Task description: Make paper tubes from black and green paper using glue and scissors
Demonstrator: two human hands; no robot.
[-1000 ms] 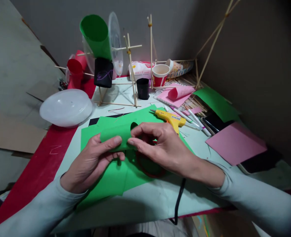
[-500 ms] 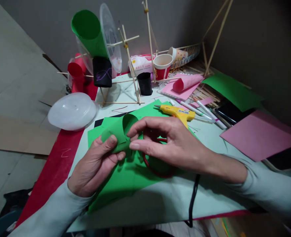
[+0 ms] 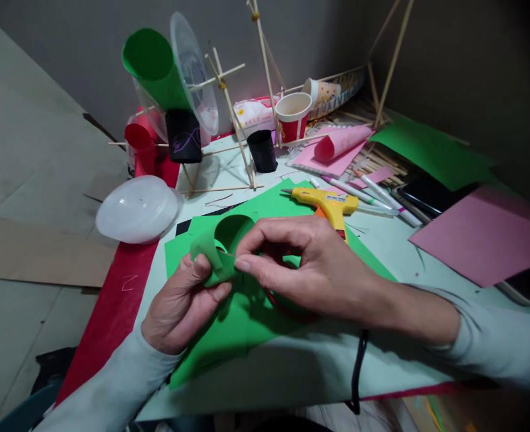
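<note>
My left hand (image 3: 186,300) is closed around a curled piece of green paper (image 3: 206,247), thumb on the outside and fingers beneath. The paper bends into a loose tube, its round opening facing up and right, with a gap along the overlapping edge. At the near edge of that opening, my right hand (image 3: 301,255) pinches thumb and forefinger together on the paper. Under the right palm shows a red loop like a scissors handle (image 3: 287,307), mostly hidden; whether the fingers touch it I cannot tell. Flat green sheets (image 3: 219,345) lie below both hands.
A yellow glue gun (image 3: 325,203) lies just beyond my right hand. Behind stand a stick frame (image 3: 228,102) with a green paper tube (image 3: 156,66), a black paper cup (image 3: 262,151) and a red-and-white cup (image 3: 294,120). A white plastic bowl (image 3: 138,210) sits left; pink paper (image 3: 485,234) lies right.
The green paper has loosened, and a gap now shows at its overlap. My right fingertips have closed onto its edge. The view has shifted slightly.
</note>
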